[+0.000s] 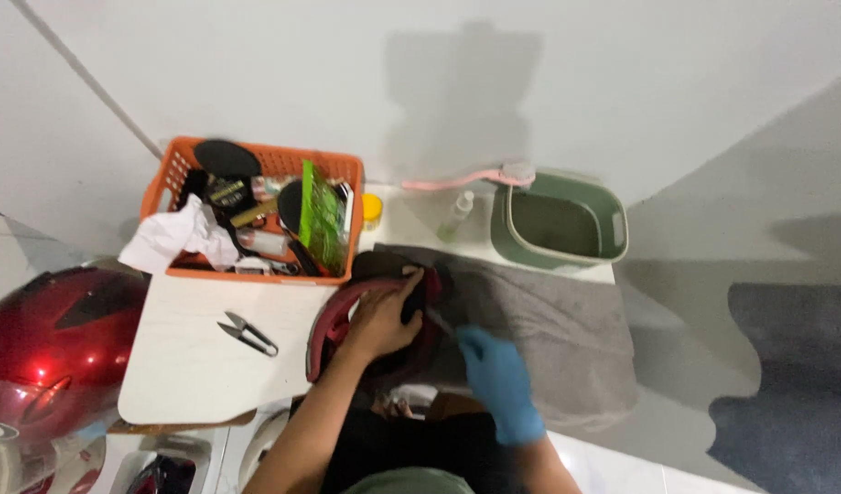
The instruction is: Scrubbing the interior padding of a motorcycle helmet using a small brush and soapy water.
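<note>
Nearest: bare left hand (381, 320) clamps the curved red-and-black padded helmet liner (347, 322), fingers closed over its upper edge, palm pressing it down; liner sits at the near edge of the white tabletop (187, 361), partly on the grey towel (549, 329). Right hand (498, 375) in blue rubbery glove, fingers curled shut on a thin pale tool, type unclear, tip touching the liner's right side. Judgement: keep left-hand pressure steady, work w/ short strokes, tool tip away from bare fingers. Towel soft, napped, rumpled. Mid: small black-handled metal snips (247, 333), lying apart on smooth tabletop. Left: glossy dark-red hard-shell helmet (54, 338). Far: orange perforated plastic basket (338, 169), crammed w/ misc. items; sage-green rounded plastic basin (613, 224); pink long-handled brush (471, 177) beside its rim.
</note>
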